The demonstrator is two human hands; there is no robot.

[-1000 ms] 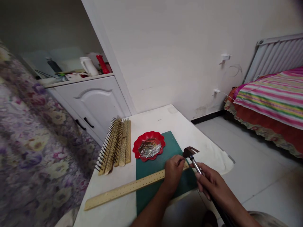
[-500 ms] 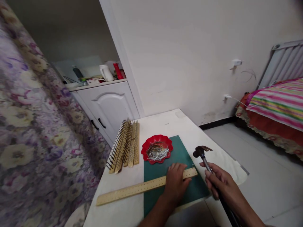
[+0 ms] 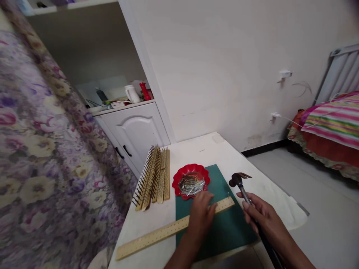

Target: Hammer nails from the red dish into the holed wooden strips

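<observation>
My right hand [image 3: 262, 215] grips the handle of a claw hammer [image 3: 238, 181], its head raised at the right edge of the green mat [image 3: 221, 239]. My left hand [image 3: 200, 213] is over a pale wooden strip [image 3: 151, 237] with rows of small holes. Its fingers are apart and reach toward the near rim of a red scalloped bowl [image 3: 178, 192]. Loose nails [image 3: 193, 185], silver and brown, fill the bowl. At the strip's right end one nail [image 3: 228, 195] stands upright. The left hand covers part of the strip.
Several wooden strips studded with upright nails [image 3: 154, 179] lie along the left side of the white table [image 3: 193, 145]. A white cabinet [image 3: 140, 127] and a floral curtain [image 3: 56, 157] are at the left. A bed [image 3: 331, 130] stands at the right.
My left hand has lifted off the strip's right part and moved left toward the bowl. My right hand keeps the hammer in about the same place. The camera view has shifted slightly.
</observation>
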